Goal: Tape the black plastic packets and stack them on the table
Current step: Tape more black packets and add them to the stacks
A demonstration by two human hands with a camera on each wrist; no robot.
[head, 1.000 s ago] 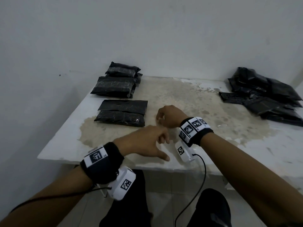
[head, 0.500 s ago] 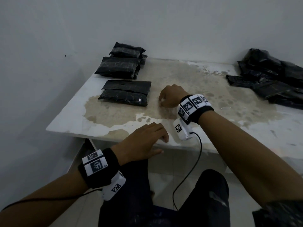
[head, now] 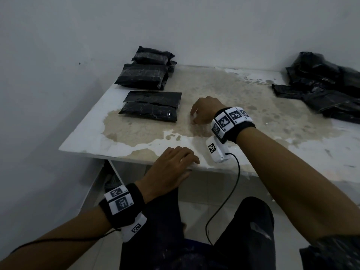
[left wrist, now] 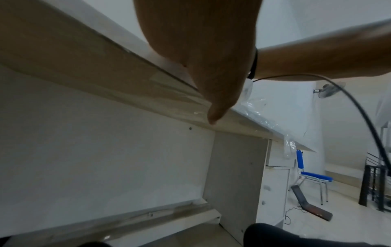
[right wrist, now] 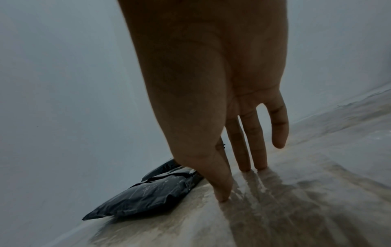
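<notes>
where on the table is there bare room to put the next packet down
Bare room: the worn middle of the table, between the right hand and the loose packet heap. Crowded: the left side, with the flat packet and the stack.

Glossy black packets point(head: 150, 106) flat at table's left, stacked pair point(head: 144, 75) behind, seemingly untaped heap point(head: 321, 86) far right

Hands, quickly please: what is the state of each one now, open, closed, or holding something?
Left hand: open, resting on the table edge, holding nothing.
Right hand: open, fingertips touching the table, holding nothing.
</notes>
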